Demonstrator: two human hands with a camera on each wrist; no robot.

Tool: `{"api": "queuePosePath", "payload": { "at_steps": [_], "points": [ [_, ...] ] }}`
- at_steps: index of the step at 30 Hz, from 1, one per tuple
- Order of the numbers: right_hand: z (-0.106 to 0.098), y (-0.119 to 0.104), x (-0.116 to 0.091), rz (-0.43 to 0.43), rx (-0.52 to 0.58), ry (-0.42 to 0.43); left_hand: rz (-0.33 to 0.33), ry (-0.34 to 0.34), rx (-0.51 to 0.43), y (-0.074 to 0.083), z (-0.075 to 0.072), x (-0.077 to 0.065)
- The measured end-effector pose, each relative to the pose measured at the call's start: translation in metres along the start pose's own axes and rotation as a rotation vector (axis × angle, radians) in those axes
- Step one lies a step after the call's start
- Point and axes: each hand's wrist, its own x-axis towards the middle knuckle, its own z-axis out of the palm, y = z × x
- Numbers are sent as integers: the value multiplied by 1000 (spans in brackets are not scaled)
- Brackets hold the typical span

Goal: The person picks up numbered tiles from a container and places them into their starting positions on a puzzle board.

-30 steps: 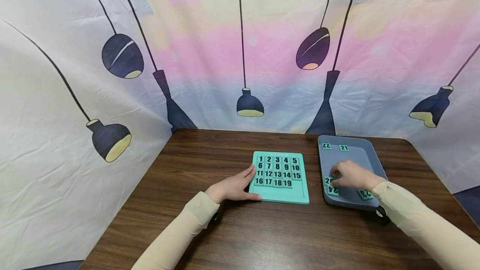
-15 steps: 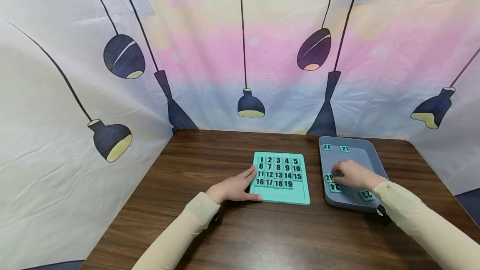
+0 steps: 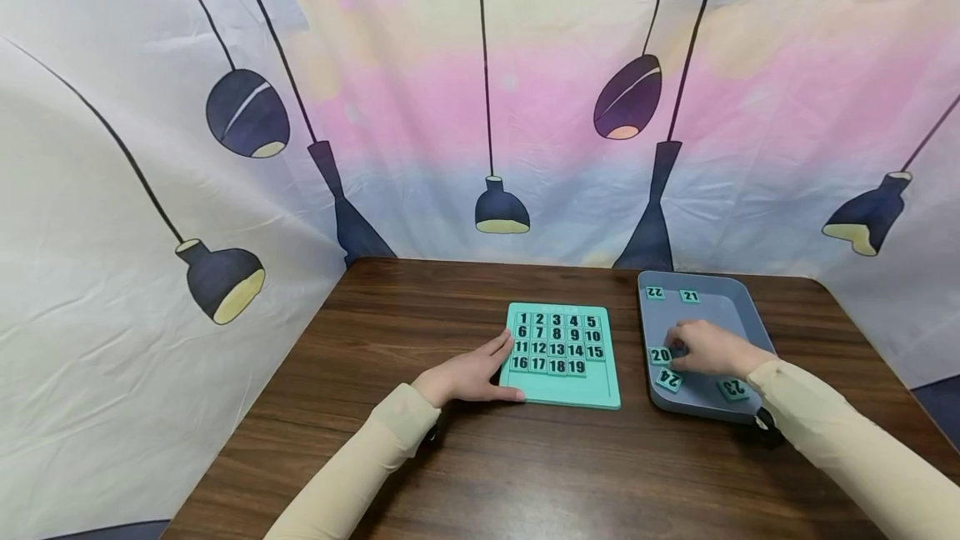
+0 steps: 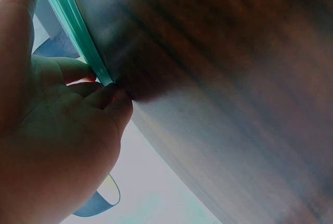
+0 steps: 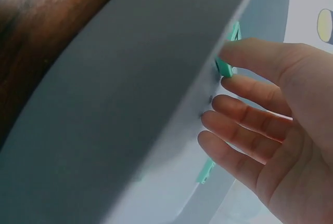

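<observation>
A turquoise number board (image 3: 570, 394) lies on the table, carrying rows of tiles from 1 to 19 with a bare strip at its bottom right. My left hand (image 3: 468, 373) rests against the board's left side, fingers extended along that edge and thumb at the front edge. In the grey-blue tray (image 3: 712, 394), my right hand (image 3: 708, 348) pinches the number 20 tile (image 3: 660, 356) between thumb and index finger. The right wrist view shows this green tile (image 5: 225, 68) by the thumb, partly hidden. Just in front of it lies the upside-down 24 tile (image 3: 668, 380).
Tiles 22 (image 3: 655, 292) and 21 (image 3: 690, 296) lie at the tray's far end. The 23 tile (image 3: 733, 389) is near its front, below the right wrist. A brown wooden table (image 3: 420, 307) carries everything, with a printed curtain (image 3: 420, 107) behind.
In the tray, the 20 and 24 tiles have come apart; 24 now lies tilted and 20 is more fully visible. My right hand shifted only slightly; my left hand stayed put.
</observation>
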Motion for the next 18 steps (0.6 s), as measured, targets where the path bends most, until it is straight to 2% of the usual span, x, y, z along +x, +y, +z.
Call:
{"api": "queuePosePath", "payload": {
  "at_steps": [5,10,18],
  "points": [
    [-13,1,-6,25,34,17,-2,-1,-8,1,0,-1],
    [-30,1,-12,14,46,72,0,-2,-10,0,0,-1],
    [-49,-11,-12,0,51,123,5,-2,-7,-2,1,1]
  ]
}}
